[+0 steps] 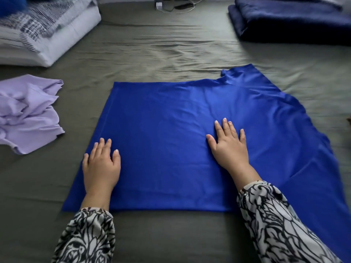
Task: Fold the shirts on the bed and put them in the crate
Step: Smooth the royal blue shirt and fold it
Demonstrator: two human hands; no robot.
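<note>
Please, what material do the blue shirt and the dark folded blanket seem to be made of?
Blue shirt: probably a thin, smooth knit or synthetic; it shows a slight sheen and fine soft wrinkles. Dark blanket: probably fleece or plush; its surface looks matte and fuzzy, with thick folds.

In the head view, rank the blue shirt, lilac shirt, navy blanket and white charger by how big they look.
1. blue shirt, though nearest the camera
2. navy blanket and lilac shirt: similar, both cut off by the frame, so unranked
3. white charger

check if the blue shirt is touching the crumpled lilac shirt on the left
Apart. The head view shows a strip of bare grey sheet between the blue shirt's left edge and the lilac shirt.
</note>
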